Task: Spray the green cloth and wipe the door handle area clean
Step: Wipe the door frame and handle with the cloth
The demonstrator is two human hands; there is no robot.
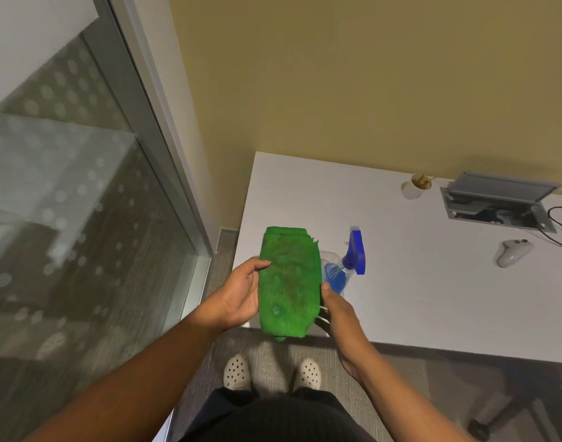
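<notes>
A folded green cloth [287, 282] is held flat between both hands above the near corner of the white table [433, 282]. My left hand [238, 295] grips its left edge, thumb on top. My right hand [337, 311] holds its right edge, fingers under the cloth. Just right of the cloth a clear spray bottle [340, 272] with blue liquid and a blue trigger head lies on the table, partly hidden by the cloth and my right hand. No door handle is in view.
A glass panel [66, 202] with a dotted film and a metal frame fills the left. On the table stand a used paper cup [415, 186], an open cable box [496, 202] and a white controller [514, 252]. Grey carpet and my shoes lie below.
</notes>
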